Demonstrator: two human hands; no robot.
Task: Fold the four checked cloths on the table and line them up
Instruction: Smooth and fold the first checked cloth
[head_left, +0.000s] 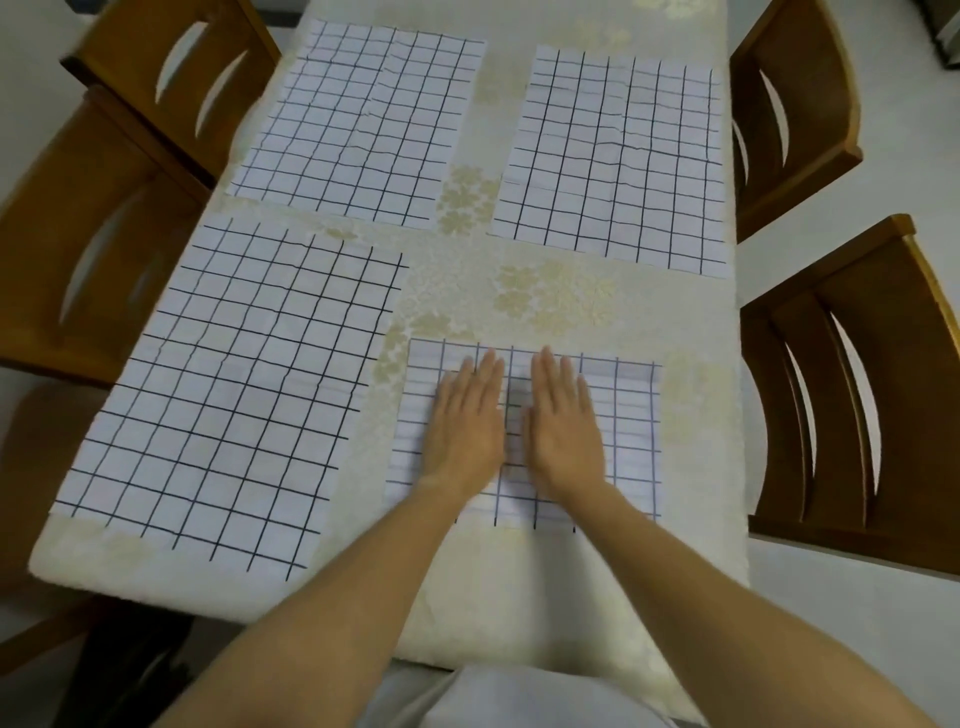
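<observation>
Cream tablecloth with a pale gold flower pattern covers the table (519, 597), seen from the head camera looking down its length. Two wooden chairs stand along the left side (67, 270) (171, 78) and two more along the right (795, 119) (857, 389).

Four white cloths with dark check lines lie on the table. The far-left cloth (358, 124), the far-right cloth (618, 161) and the near-left cloth (223, 389) are spread out flat in a single layer, each apart from the others. The near-right cloth (623, 415) is smaller in outline and lies folded, with faint lines showing through its top layer.

Both hands rest palm down on this folded cloth, side by side near its middle and not quite touching each other. The left hand (467, 415) and the right hand (563, 415) have their fingers straight and close together, pressing flat on the fabric and gripping nothing. Bare forearms reach in from the near edge.
</observation>
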